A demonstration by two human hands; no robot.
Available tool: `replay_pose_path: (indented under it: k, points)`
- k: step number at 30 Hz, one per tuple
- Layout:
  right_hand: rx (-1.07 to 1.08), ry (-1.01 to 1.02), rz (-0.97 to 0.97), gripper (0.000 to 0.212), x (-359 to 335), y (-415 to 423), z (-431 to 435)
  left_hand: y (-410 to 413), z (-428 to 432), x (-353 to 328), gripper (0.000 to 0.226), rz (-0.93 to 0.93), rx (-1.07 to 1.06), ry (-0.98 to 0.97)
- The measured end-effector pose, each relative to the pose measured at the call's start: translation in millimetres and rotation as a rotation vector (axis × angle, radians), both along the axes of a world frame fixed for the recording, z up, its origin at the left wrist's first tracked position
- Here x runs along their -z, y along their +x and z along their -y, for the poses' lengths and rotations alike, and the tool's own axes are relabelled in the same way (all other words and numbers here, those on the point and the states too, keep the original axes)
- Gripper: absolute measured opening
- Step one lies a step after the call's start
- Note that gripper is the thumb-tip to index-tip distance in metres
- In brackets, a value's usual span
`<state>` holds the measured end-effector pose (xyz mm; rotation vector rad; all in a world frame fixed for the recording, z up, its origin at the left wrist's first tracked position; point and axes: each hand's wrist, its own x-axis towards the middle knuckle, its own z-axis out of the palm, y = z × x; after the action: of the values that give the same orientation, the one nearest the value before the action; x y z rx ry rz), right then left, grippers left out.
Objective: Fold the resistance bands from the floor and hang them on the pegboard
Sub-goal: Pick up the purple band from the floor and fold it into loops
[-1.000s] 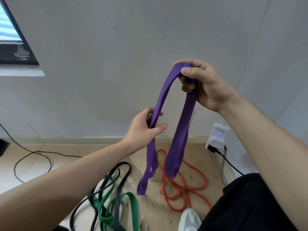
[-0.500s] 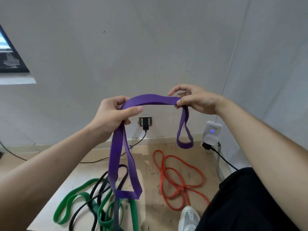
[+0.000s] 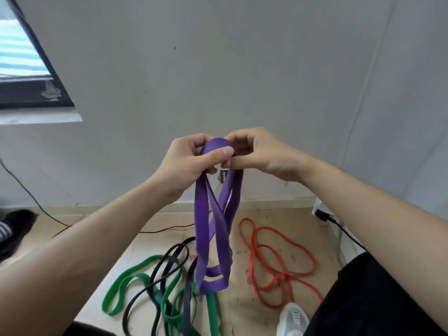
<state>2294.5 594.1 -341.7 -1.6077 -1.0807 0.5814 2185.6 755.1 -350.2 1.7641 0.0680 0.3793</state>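
1. Window (image 3: 21, 69): far left, dark frame, set in the grey wall (image 3: 218, 69).
2. Cable (image 3: 31, 195): thin, black, running down the wall onto the floor (image 3: 242, 311).
3. Green band (image 3: 108, 307): wide loop lying on the floor, tangled with item 4. Not folded.
4. Black bands (image 3: 187, 301): narrow and wide strands lying across the green one. Not folded.
5. Left hand (image 3: 186, 163): raised at mid-frame, thumb laid across the top of item 6, fingers curled behind it.
6. Purple resistance band (image 3: 202, 226): off the floor and doubled over. Its top bend is held between both hands, and several strands hang and cross below. The lower loops end above the floor bands.
7. Right hand (image 3: 261, 154): close against the left hand, fingers curled, pinching the same top bend.
8. Orange band (image 3: 281, 275): thin, sprawled in loops on the floor. Not folded.
9. White shoe (image 3: 292, 320): at the bottom edge.
10. Plug and lead (image 3: 322, 214): at the right wall.

Step in hand, as judged: folding the purple band, with the ends being brought together at the top.

Next move calls for: passing all the top bends into one grip, with the hanging strands evened out so that none slips free. The bundle then goes to the pegboard, which is not in view.
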Motion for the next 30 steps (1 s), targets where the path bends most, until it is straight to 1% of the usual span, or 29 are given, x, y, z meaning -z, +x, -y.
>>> replay_pose_path:
  k: [4, 7, 9, 14, 18, 20, 23, 26, 29, 30]
  points:
    - [0.017, -0.015, 0.090, 0.022, -10.2, -0.4, 2.8, -7.5, -13.4, 0.8, 0.030, -0.048, 0.072, 0.111]
    - [0.026, 0.024, 0.102, 0.017, -14.9, 0.0, 5.7, -7.9, -19.8, 11.7, 0.030, -0.109, 0.151, 0.195]
    - [0.039, 0.085, 0.077, 0.015, -16.7, 1.8, 8.2, -7.3, -19.6, 19.6, 0.027, -0.138, 0.171, 0.228]
    - [0.108, 0.259, -0.050, 0.015, -22.6, 16.6, 20.6, -1.8, -22.6, 34.5, 0.023, -0.184, 0.131, 0.268]
    - [0.174, 0.278, -0.131, 0.019, -20.0, 34.4, 34.4, 3.8, -25.8, 31.7, 0.023, -0.187, 0.082, 0.261]
    - [0.206, 0.218, -0.128, 0.022, -14.8, 46.0, 42.0, 6.1, -27.9, 27.6, 0.024, -0.175, 0.038, 0.238]
    - [0.208, 0.055, -0.061, 0.023, -1.1, 64.1, 55.3, 6.5, -33.5, 18.8, 0.025, -0.137, -0.018, 0.171]
    - [0.128, -0.189, 0.026, 0.018, 14.6, 72.1, 60.4, 2.9, -34.7, 8.8, 0.023, -0.105, -0.007, 0.150]
    - [0.033, -0.419, 0.080, 0.016, 28.6, 67.8, 50.8, 1.2, -28.9, 2.9, 0.032, -0.097, 0.036, 0.107]
    - [0.004, -0.485, 0.103, 0.016, 32.5, 64.6, 45.3, 1.6, -25.9, 1.9, 0.032, -0.098, 0.054, 0.083]
